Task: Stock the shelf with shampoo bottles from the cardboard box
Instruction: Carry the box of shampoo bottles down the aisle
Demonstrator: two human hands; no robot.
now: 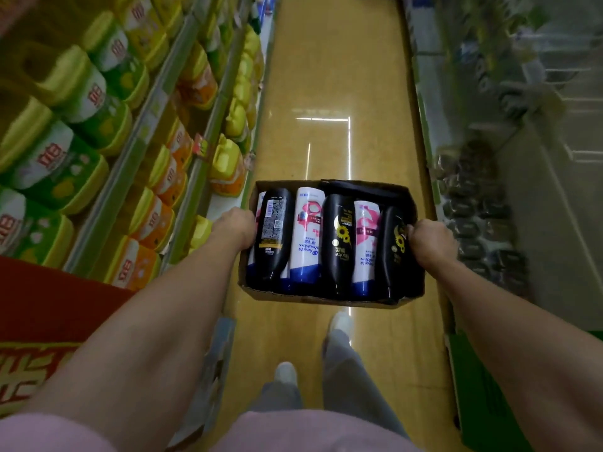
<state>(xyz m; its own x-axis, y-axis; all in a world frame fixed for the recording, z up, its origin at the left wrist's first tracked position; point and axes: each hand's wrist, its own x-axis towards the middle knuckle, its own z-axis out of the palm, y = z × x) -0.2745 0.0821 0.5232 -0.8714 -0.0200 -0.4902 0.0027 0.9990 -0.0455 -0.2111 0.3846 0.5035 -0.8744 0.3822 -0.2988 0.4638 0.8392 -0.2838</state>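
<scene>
An open cardboard box [329, 296] is held out in front, above the aisle floor [329, 93], by both hands. The left hand [235, 229] is wrapped over the box's left wall, fingers curled onto it; the right hand [431, 243] is clamped on the right wall, thumb hooked inside. Inside, shampoo bottles are laid flat side by side, black alternating w/ white: a black bottle [272, 236] at far left, a white-and-pink bottle [306, 236] next to it, approx. five on top in total. Shelves of yellow-green detergent jugs [81, 102] are seen at left. Blurred shelving [489, 158] is seen at right.
</scene>
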